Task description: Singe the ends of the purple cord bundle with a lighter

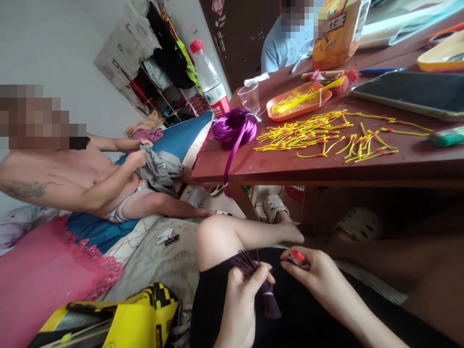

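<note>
My left hand (242, 295) is closed around a bundle of thin dark purple cords (271, 305). The cords fan out above the fingers, and a pale band ties them together below. To the right, my right hand (321, 273) grips a small red-topped object (298, 255) with a greyish part; the fingers hide most of it, so I cannot make out its kind. Both hands are over my lap, a little apart. On the table lie many short knotted yellow cords with red bits (308, 131). A coil of bright purple cord (235, 128) sits at the table's corner, one strand hanging down.
The red-brown table (239, 169) carries an orange tray (284, 114) of yellow cords, a clear cup (249, 99), a bottle (212, 79), a phone (413, 94) and a large drink jug (339, 34). A seated person holds grey cloth (159, 166); another sits behind the table. A yellow-black bag (141, 319) lies left.
</note>
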### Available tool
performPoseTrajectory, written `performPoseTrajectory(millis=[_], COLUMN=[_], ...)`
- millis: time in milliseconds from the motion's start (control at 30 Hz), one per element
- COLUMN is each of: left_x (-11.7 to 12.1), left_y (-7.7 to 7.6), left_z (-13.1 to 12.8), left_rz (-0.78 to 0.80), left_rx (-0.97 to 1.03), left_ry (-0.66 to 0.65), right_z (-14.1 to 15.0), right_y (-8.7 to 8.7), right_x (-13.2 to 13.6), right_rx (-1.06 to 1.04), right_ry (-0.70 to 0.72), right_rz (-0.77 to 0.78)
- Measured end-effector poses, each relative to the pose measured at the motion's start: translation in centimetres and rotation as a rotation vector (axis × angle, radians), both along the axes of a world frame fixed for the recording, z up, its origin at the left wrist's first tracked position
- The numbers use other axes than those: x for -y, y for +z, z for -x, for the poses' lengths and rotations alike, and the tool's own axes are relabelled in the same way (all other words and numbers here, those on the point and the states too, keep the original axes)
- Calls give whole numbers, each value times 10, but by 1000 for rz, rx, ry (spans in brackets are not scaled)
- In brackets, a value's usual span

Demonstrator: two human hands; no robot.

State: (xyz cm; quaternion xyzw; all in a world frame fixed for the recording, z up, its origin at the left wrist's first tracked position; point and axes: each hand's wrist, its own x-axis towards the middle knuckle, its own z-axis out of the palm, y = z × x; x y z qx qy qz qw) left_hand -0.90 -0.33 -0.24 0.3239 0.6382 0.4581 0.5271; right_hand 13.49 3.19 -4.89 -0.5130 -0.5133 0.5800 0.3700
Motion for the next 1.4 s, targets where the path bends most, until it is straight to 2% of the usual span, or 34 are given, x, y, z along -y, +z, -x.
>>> performPoseTrajectory(millis=[100, 167, 267, 400, 567, 733, 1000, 1233, 1400], left_x=[0, -1, -2, -4, -5, -4, -4, -5, -6], left_y=[3, 6, 9, 8, 5, 4, 2, 13, 18], left_z=[-3, -6, -11, -13, -12, -12, -11, -12, -12], left_rz=[32, 61, 100, 75, 13, -25, -18, -5, 10], left_rx=[11, 48, 73, 86, 44, -28, 8, 75, 58], left_ry=[-112, -157, -143, -173, -117, -87, -28, -2, -32], right_z=[1, 4, 10, 14, 14, 14, 17, 7, 2], right_y=[8, 16, 23, 18, 13, 12, 11, 5, 7], right_x=[2, 5, 8, 8, 7, 8, 6, 5, 7], right_rx=[-117, -263, -429, -525, -475, -438, -348, -432, -267], right_ry=[-17, 59, 165, 130, 25, 1, -42, -56, -58], right_rz=[10, 58, 134, 141, 188, 199, 150, 92, 144])
